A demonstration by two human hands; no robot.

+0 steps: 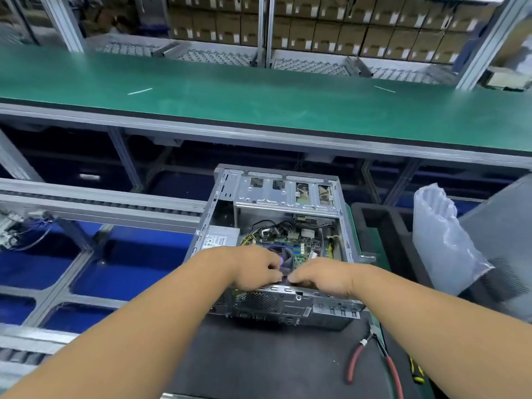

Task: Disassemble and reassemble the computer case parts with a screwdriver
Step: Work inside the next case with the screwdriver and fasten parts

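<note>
An open grey computer case lies on its side on a dark mat, its motherboard and cables showing inside. Both my hands reach into it near the rear edge. My left hand has its fingers curled around a small dark part beside the CPU fan. My right hand has its fingers curled down onto the same dark part, fingertips meeting the left hand's. What they grip is mostly hidden. No screwdriver is in sight.
Red-handled pliers lie on the mat at the right, with a yellow-and-black tool beyond them. A clear plastic bag and a grey panel stand to the right. A green conveyor bench runs behind; roller rails are on the left.
</note>
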